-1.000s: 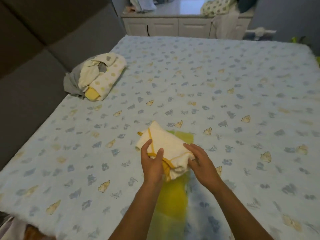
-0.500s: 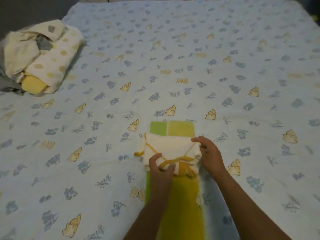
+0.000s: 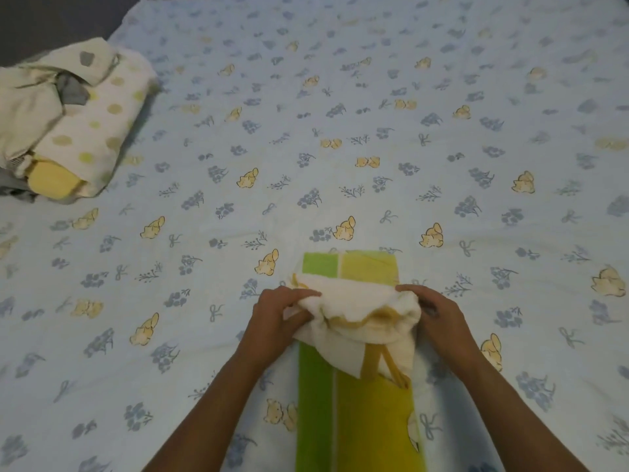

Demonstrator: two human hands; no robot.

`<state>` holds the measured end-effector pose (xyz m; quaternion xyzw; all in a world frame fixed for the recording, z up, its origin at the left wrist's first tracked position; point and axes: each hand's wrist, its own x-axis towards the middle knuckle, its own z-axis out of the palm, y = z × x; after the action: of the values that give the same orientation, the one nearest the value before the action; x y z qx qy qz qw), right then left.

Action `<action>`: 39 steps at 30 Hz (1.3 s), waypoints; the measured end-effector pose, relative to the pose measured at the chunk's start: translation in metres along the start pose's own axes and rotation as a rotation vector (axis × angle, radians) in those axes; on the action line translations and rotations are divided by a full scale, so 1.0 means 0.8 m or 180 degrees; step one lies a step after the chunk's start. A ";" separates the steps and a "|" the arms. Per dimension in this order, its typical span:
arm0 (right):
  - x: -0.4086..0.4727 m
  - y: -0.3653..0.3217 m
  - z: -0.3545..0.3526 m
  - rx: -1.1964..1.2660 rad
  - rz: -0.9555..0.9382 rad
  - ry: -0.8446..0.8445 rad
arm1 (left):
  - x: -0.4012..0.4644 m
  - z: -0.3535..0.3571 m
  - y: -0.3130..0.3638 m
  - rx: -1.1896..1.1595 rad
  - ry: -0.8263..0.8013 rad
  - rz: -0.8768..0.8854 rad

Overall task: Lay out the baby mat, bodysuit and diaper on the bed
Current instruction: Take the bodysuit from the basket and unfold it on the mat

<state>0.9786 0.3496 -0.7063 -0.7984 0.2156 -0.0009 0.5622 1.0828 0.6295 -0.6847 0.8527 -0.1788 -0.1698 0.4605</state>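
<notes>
A white bodysuit (image 3: 357, 311) with yellow trim lies bunched on a folded green and yellow baby mat (image 3: 367, 413), which runs from the bed's near edge towards the middle. My left hand (image 3: 275, 318) grips the bodysuit's left side. My right hand (image 3: 439, 318) grips its right side. The cloth is partly spread between both hands, with a yellow-edged flap hanging towards me. I cannot pick out a diaper for sure.
The bed (image 3: 442, 131) has a pale blue sheet printed with flowers and small yellow animals. A pile of folded baby clothes and cloths (image 3: 68, 124) sits at the far left edge, next to a dark headboard (image 3: 51, 15).
My hands have moved apart to the bodysuit's two sides and pulled it wider. The camera has tilted further down towards the bed.
</notes>
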 end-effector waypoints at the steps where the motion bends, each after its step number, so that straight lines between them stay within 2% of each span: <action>1: 0.007 -0.006 0.000 -0.0006 0.0017 0.0025 | 0.010 0.000 0.004 -0.0067 0.0092 -0.0098; 7: 0.059 -0.023 0.008 -0.0323 0.0281 0.0347 | 0.076 0.016 0.023 -0.0762 0.0637 -0.0801; 13: 0.099 -0.008 0.019 -0.0911 0.0976 0.0544 | 0.141 0.040 0.029 -0.1831 0.0932 -0.2041; 15: 0.097 -0.010 0.023 -0.0776 0.0946 0.0830 | 0.156 0.043 0.032 -0.2075 0.1008 -0.2028; 16: 0.093 -0.011 0.024 -0.0794 0.0769 0.0954 | 0.159 0.044 0.030 -0.1809 0.0972 -0.1765; 19: 0.076 -0.014 0.031 -0.1361 -0.0247 0.0955 | 0.146 0.047 0.024 0.0253 0.0290 -0.0386; 21: 0.071 -0.017 0.039 -0.1685 -0.0687 0.0720 | 0.139 0.053 0.015 0.1304 -0.0142 -0.0022; 23: 0.072 -0.017 0.047 -0.1999 -0.0832 0.0603 | 0.139 0.054 0.005 0.1542 -0.0359 0.0127; 26: 0.081 -0.019 0.052 -0.2447 -0.0951 0.0519 | 0.142 0.045 -0.003 0.0996 -0.0020 0.0218; 30: 0.086 -0.021 0.052 -0.2956 -0.0901 0.0417 | 0.142 0.037 0.005 0.0445 0.0685 -0.0118; 32: 0.087 -0.023 0.051 -0.3119 -0.0897 0.0458 | 0.149 0.033 0.004 -0.0032 0.1066 -0.0679; 34: 0.089 -0.029 0.050 -0.3132 -0.0849 0.0526 | 0.159 0.022 0.004 -0.1224 0.1427 -0.1486; 36: 0.093 -0.036 0.048 -0.3045 -0.0816 0.0592 | 0.167 0.006 0.003 -0.2324 0.1777 -0.2047; 39: 0.097 -0.043 0.042 -0.2050 -0.0463 0.0780 | 0.166 -0.015 -0.009 -0.2783 0.1974 -0.2292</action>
<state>1.0694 0.3624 -0.7065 -0.9420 0.2133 -0.0688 0.2499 1.2059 0.5806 -0.7016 0.6025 0.3455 -0.1166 0.7099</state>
